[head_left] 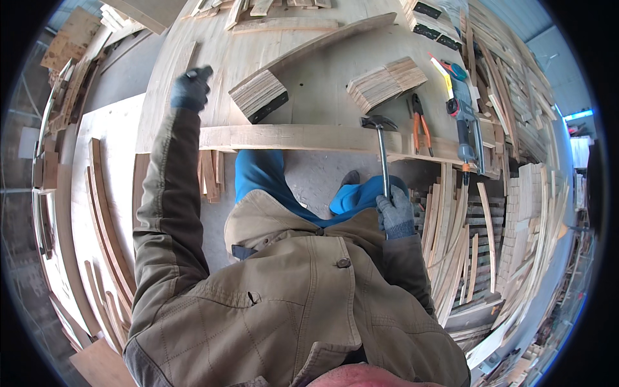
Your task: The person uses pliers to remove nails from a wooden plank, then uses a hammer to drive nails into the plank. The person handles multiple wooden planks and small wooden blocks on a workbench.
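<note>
One hammer (pixel 382 148) in right hand (pixel 394 213) (gloved); two wood stacks (pixel 387 82).

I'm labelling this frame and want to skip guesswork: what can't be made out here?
- Left hand, head view: the dark glove hides the fingers, so whether it grips anything is unclear.
- Hammer handle end: hidden inside the gloved right hand.
- Any nail under the hammer head: too small to see.
- Cordless tool at the bench edge: its kind is unclear, bent by the fisheye rim.
</note>
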Demonstrator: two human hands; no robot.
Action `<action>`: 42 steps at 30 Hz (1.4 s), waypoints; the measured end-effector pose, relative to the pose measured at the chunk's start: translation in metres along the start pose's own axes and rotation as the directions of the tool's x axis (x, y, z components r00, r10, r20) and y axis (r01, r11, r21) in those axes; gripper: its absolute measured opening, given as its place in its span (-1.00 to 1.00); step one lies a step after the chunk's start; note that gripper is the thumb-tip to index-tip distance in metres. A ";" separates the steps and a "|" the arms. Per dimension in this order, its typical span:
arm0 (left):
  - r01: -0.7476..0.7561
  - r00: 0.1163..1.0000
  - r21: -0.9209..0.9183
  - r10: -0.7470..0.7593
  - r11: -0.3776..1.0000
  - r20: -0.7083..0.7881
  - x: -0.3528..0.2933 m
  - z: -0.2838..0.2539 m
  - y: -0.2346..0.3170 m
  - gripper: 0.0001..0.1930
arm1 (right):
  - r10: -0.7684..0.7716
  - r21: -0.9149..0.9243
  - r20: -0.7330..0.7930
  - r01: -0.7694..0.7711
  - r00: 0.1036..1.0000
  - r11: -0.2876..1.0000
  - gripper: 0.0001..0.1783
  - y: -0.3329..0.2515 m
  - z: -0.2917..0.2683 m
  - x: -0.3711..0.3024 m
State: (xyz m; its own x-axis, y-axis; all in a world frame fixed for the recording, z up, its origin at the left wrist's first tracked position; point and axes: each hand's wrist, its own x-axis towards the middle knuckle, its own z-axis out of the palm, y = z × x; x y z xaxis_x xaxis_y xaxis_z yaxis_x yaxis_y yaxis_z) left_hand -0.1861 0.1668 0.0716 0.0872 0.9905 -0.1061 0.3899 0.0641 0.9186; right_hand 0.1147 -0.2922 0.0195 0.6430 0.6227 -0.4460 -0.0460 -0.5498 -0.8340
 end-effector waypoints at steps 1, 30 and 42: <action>-0.072 0.997 -0.094 0.071 0.993 -0.018 -0.002 -0.009 0.019 -0.69 | -0.015 -0.028 -0.005 0.015 1.000 0.999 -0.62 0.000 0.000 0.001; -0.474 0.876 -0.644 0.247 0.600 -0.415 0.016 0.036 0.068 -0.64 | 0.009 0.029 0.055 -0.010 0.998 1.000 -0.58 0.000 0.000 0.004; -0.470 0.874 -0.666 0.201 0.579 -0.442 0.030 0.025 0.054 -0.60 | -0.006 -0.001 0.040 0.006 0.999 1.000 -0.58 0.001 0.001 0.005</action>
State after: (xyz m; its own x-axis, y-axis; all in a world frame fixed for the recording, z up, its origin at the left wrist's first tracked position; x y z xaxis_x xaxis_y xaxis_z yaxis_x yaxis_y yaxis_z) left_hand -0.1396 0.1969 0.1087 -0.2502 0.9325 0.2604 -0.4256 -0.3475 0.8355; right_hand 0.1170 -0.2887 0.0164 0.6120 0.6477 -0.4538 -0.0415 -0.5467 -0.8363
